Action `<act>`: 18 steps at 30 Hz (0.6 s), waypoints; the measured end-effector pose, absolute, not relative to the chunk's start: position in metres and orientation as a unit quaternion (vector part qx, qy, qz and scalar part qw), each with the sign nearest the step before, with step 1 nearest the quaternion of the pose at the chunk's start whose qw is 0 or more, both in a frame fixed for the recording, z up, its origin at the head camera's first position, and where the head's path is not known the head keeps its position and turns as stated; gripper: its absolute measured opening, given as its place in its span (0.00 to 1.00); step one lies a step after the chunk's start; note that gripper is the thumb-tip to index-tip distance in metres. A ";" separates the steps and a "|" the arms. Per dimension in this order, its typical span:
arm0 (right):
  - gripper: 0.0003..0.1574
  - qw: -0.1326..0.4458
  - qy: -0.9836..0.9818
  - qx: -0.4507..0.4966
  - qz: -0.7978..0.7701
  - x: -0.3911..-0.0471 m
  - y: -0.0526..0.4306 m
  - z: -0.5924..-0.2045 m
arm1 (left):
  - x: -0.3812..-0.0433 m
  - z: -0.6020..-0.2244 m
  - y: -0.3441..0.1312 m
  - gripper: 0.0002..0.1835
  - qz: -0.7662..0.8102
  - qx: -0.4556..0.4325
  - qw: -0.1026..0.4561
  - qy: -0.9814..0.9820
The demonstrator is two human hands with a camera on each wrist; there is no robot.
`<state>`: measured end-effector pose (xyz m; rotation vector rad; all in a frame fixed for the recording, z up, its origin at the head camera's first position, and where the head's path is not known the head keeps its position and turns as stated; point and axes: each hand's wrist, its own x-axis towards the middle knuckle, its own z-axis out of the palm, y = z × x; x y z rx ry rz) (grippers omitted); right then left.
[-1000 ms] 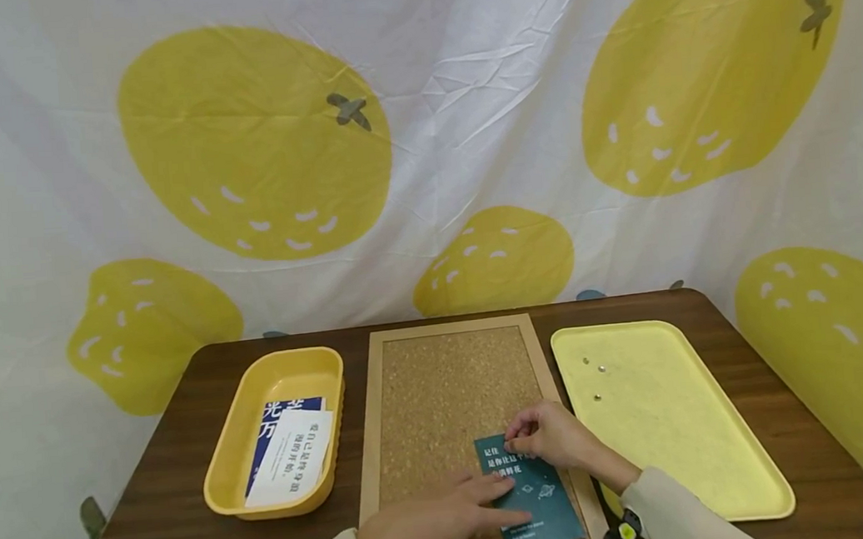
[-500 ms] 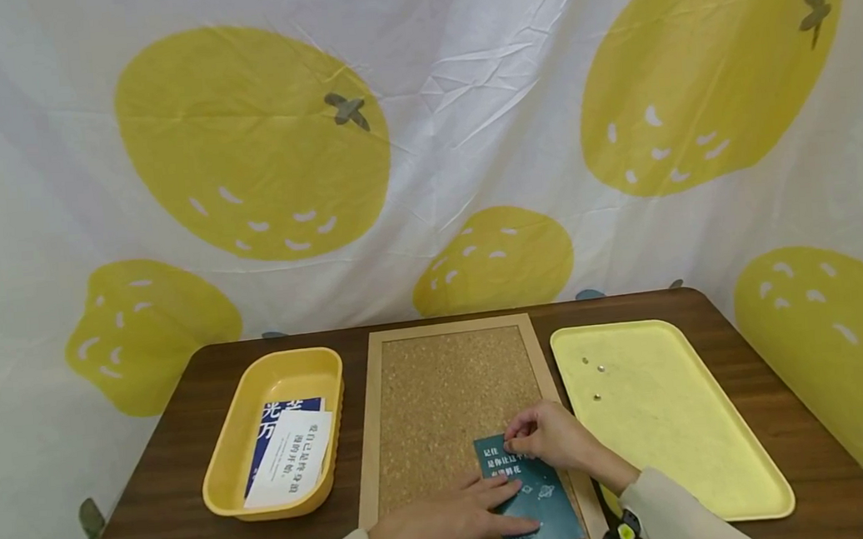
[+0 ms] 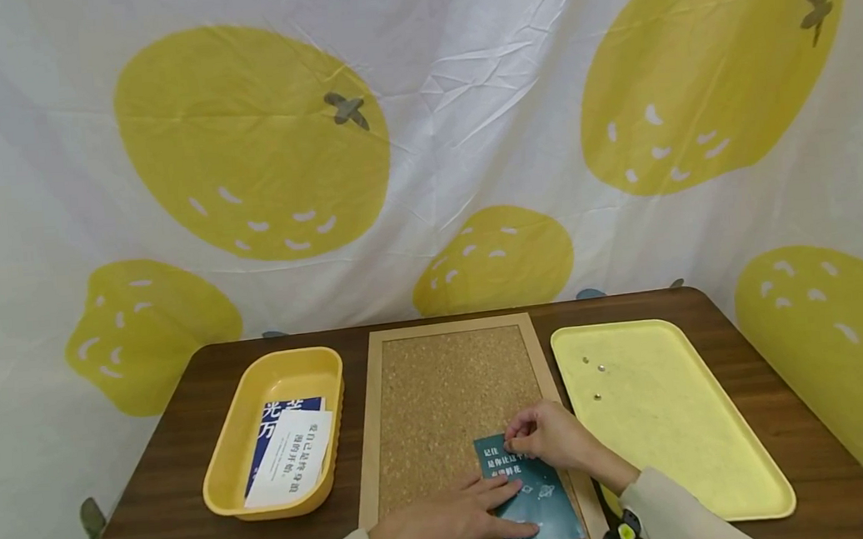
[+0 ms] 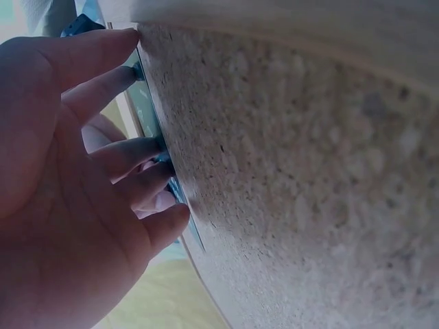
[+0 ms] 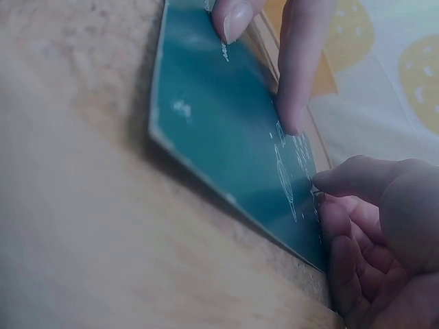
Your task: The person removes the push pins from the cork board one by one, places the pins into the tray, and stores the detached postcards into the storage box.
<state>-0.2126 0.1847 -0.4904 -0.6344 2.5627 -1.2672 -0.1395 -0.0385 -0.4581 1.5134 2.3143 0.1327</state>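
A dark teal card with white print lies on the framed cork board, near its lower right. My left hand rests on it with fingers spread, the fingertips touching the card's surface. In the left wrist view the fingers reach down to the card, and the thumb lies at the cork. At the card's top edge my right hand pinches a small thumbtack, mostly hidden by the fingertips. The right wrist view shows the thumb and curled fingers around that tack, close against the card.
To the left stands a yellow basket holding a white card over a blue one. On the right lies a pale yellow tray with several small metal tacks. A fruit-print cloth hangs behind the brown table.
My left hand has slid slightly right and settled, with its fingers farther across the card. The right hand stays at the card's top edge.
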 end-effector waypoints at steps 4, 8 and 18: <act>0.04 0.103 0.869 -0.219 -0.432 -0.212 0.185 -0.490 | -0.139 -0.457 -0.038 0.27 0.046 0.534 0.189 0.823; 0.04 0.103 0.866 -0.219 -0.437 -0.212 0.185 -0.489 | -0.139 -0.458 -0.038 0.27 0.042 0.532 0.189 0.824; 0.04 0.097 0.868 -0.217 -0.437 -0.212 0.184 -0.489 | -0.139 -0.458 -0.037 0.27 0.046 0.526 0.197 0.826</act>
